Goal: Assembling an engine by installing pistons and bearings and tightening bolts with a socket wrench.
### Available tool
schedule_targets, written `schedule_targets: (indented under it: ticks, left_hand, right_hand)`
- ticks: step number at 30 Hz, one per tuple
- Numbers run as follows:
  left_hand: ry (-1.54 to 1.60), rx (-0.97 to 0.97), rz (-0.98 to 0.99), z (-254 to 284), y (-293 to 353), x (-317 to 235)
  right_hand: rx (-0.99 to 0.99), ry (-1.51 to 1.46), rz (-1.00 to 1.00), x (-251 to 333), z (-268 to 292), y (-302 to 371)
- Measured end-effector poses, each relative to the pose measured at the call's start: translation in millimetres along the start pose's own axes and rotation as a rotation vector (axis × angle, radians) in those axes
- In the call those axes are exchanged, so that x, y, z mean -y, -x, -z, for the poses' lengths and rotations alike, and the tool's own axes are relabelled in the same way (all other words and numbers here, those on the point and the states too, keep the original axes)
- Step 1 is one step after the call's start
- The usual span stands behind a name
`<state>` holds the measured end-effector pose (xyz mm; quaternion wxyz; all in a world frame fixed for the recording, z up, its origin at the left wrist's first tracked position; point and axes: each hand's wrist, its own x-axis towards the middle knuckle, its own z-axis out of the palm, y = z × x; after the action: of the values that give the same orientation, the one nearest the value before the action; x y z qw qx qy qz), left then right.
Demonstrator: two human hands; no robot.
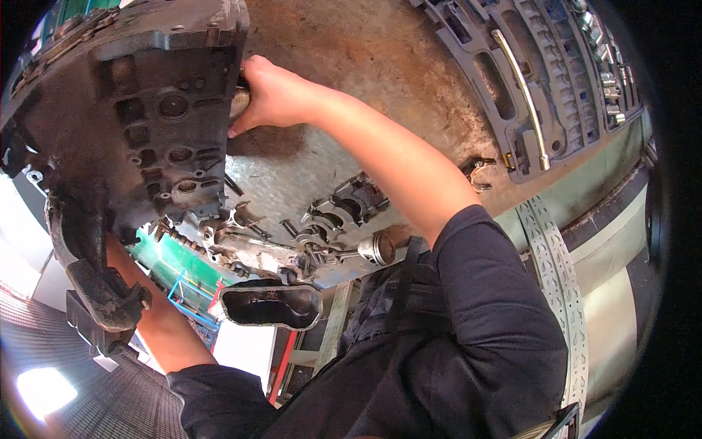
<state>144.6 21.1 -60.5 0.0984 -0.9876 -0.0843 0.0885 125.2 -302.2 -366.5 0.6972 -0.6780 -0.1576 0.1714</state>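
A large dark engine block [172, 117] stands tilted at the left on the metal worktop. My right hand [274, 91] is closed at its right-hand edge, thumb and fingers around a rounded metal part [239, 102] that is mostly hidden. My left forearm [164, 322] reaches up behind the block's lower left, next to a dark curved bracket-like piece [102, 289]; the block hides my left hand and its fingers. Below my right forearm lie several bearing caps [344, 208] and a piston [376, 249] with its connecting rod [333, 254].
An open socket set case [523, 80] fills the top right, with a long chrome bar [523, 99] across it. A small curved metal clip [479, 172] sits beside it. Loose bolts [234, 184] and a toothed shaft [183, 238] are near the block. A hollow oblong metal part [270, 306] shows at the front.
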Motion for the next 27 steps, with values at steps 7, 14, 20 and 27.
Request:
schedule_targets:
  ticks: [7, 14, 20, 27]
  left_hand:
    - [0.358, -0.018, 0.214, -5.6, 3.7, -2.7]
    - [-0.093, -0.211, -0.042, -7.3, 13.8, -26.7]
    - [0.3, -0.244, -0.146, -3.2, 60.1, -73.2]
    - [0.349, -0.363, -0.111, -23.4, 31.1, -29.1]
  right_hand:
    - [-0.071, -0.707, -0.228, -13.5, -4.1, 5.4]
    - [-0.653, -0.943, -0.295, -7.3, -64.0, -11.4]
    - [-0.758, -1.27, -0.427, 16.8, -73.1, -32.3]
    - [-0.569, -1.616, -0.401, 47.1, -45.2, -20.8]
